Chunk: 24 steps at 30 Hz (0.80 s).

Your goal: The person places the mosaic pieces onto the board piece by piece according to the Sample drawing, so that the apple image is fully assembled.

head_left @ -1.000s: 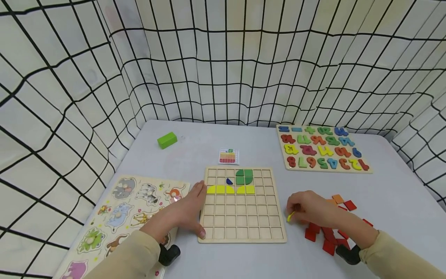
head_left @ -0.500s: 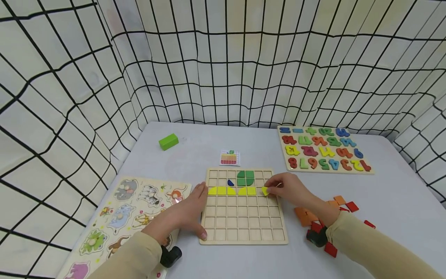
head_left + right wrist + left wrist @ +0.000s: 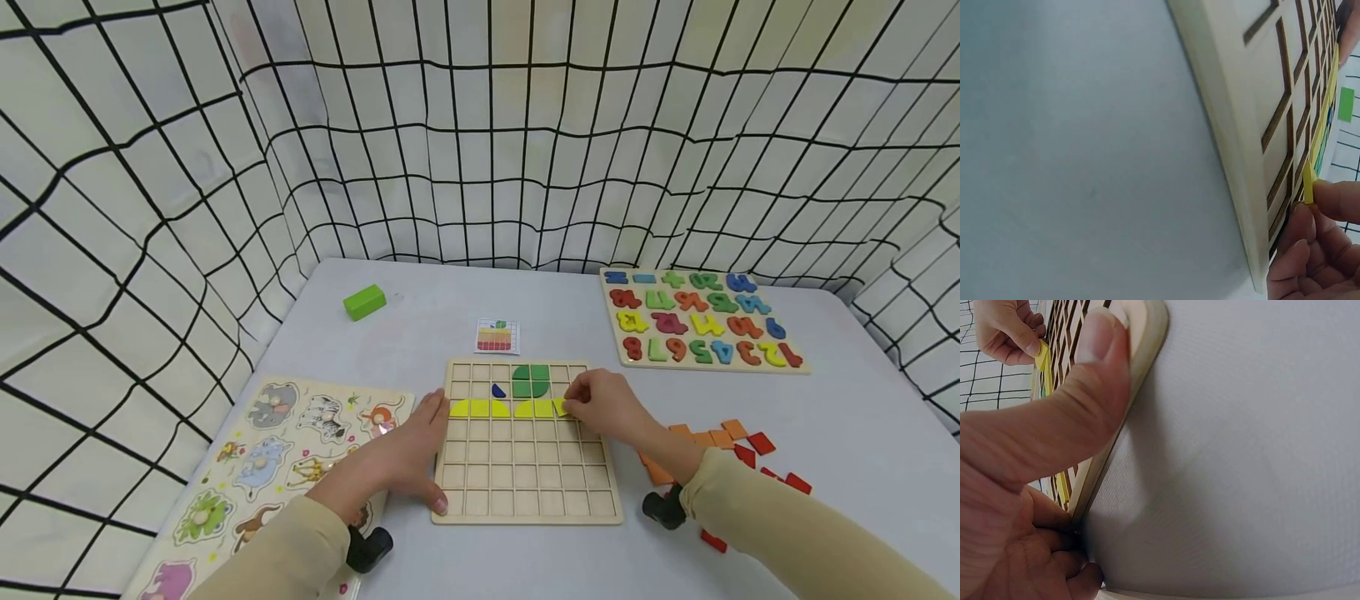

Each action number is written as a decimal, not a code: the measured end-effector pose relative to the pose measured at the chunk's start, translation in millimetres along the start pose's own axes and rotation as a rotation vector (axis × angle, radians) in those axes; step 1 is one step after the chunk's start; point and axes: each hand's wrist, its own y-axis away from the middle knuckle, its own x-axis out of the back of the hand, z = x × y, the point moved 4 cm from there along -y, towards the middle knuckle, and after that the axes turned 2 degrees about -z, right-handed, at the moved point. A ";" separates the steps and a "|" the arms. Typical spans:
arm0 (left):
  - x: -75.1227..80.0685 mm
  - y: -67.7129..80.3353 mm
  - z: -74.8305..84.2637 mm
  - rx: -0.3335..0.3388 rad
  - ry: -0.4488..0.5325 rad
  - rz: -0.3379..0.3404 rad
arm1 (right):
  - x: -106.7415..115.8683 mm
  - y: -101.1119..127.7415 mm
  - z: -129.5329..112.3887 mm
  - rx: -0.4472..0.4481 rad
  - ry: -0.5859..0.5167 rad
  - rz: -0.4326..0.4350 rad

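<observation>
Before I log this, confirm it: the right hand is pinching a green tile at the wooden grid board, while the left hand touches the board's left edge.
The tile's color is wrong: the right hand is pinching a yellow tile at the wooden grid board, as the right wrist view shows, while the left hand touches the board's left edge.

L hand (image 3: pixel 1016 456) in close-up, thumb on rim of wooden grid board (image 3: pixel 1147 337) nr its corner, other fingers (image 3: pixel 1038 562) by same edge lower dwn, R hand (image 3: pixel 1004 328) up top, pinching yellow pc (image 3: pixel 1042 356) at board, blk netting (image 3: pixel 999 384) behind, grey counter (image 3: pixel 1241 444) filling RHS.
</observation>
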 end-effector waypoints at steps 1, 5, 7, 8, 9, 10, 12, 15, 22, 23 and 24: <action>-0.1 0.0 -0.4 0.000 -0.001 -0.001 | -0.4 0.4 -0.9 0.000 0.012 0.000; -0.1 0.6 -1.2 0.002 -0.004 -0.004 | -0.6 1.6 -3.8 -0.021 0.044 -0.001; 0.2 0.7 -0.8 0.001 -0.001 -0.003 | -0.1 2.6 -4.4 -0.020 0.056 0.003; 0.5 0.7 -0.4 0.000 0.001 -0.004 | 0.2 3.1 -4.6 -0.020 0.060 0.005; 0.6 0.7 0.0 0.001 0.005 -0.005 | 0.4 3.7 -4.9 -0.021 0.065 0.006; 0.5 0.5 0.1 -0.001 0.007 -0.005 | 0.5 4.1 -5.0 -0.023 0.070 0.008; 0.2 0.3 0.3 -0.002 0.009 -0.006 | 0.6 4.5 -5.2 -0.026 0.080 0.012; -0.4 0.0 -0.4 0.000 0.008 -0.008 | 0.2 4.1 -5.3 -0.033 0.089 0.013; -0.1 0.6 0.2 0.004 0.004 0.000 | 2.6 5.4 -1.9 -0.031 0.033 -0.008; 0.1 0.7 0.4 0.005 0.004 0.000 | 4.4 6.4 -0.7 -0.029 0.022 -0.011; 0.3 1.0 0.6 0.007 0.005 -0.001 | 6.7 7.4 0.7 -0.028 0.014 -0.010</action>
